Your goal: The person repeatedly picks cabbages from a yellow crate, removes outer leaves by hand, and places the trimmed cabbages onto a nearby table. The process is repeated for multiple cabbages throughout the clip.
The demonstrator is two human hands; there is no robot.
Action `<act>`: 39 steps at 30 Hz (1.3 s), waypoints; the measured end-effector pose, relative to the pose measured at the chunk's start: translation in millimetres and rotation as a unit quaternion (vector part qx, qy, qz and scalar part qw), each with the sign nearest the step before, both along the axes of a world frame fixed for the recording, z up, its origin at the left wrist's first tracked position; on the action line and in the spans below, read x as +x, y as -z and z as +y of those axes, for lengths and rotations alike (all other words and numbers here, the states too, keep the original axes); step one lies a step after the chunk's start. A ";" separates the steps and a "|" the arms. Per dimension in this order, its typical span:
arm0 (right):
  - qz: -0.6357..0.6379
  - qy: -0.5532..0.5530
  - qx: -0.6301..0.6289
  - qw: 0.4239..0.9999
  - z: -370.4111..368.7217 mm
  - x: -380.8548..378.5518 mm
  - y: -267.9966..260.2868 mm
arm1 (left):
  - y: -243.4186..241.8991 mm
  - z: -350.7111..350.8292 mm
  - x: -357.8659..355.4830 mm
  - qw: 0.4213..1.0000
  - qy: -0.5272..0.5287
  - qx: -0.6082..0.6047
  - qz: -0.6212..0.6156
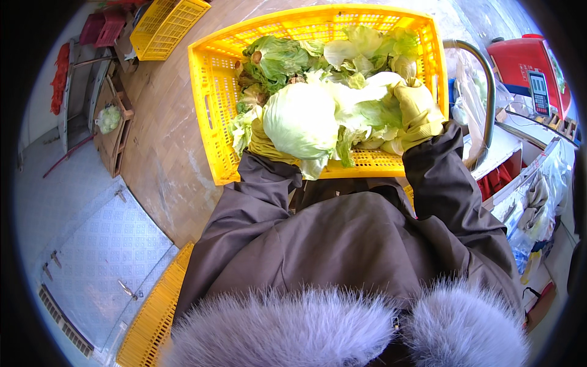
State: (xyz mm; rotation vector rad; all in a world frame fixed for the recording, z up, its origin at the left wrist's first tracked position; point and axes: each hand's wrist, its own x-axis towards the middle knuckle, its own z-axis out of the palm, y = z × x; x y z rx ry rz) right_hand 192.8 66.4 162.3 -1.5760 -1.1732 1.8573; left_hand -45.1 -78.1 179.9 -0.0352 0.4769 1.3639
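Observation:
A yellow plastic crate (202,110) stands before me, with lettuce leaves and heads in it. My left hand (269,143), in a yellow glove, is around the lower left of a pale green lettuce head (300,120). The head hides most of its fingers. Also gloved in yellow, my right hand (416,110) grips the end of some loose outer lettuce leaves (367,108) at the crate's right side. Those leaves reach across towards the head; whether they are still joined to it I cannot tell. Behind lies a darker green lettuce (279,57) with its cut stem showing.
A curved metal tube (488,91) rises close by the crate's right side. Beyond it are a digital scale display (539,93) and a bench with plastic bags (541,202). More yellow crates stand at upper left (167,30) and lower left (153,312). A bagged vegetable (108,119) sits at left.

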 end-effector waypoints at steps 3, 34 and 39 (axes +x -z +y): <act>-0.227 -0.118 0.099 0.962 -4.4 -0.6 -8.5 | -0.4 1.5 -1.7 1.000 0.006 0.000 0.002; 0.051 -0.028 0.516 0.855 -28.3 -45.8 -68.4 | 30.5 21.1 20.3 0.972 -0.062 0.025 -0.225; -0.015 0.132 0.398 0.908 -17.2 -27.9 -48.5 | 27.2 12.6 16.7 0.971 -0.016 0.108 -0.213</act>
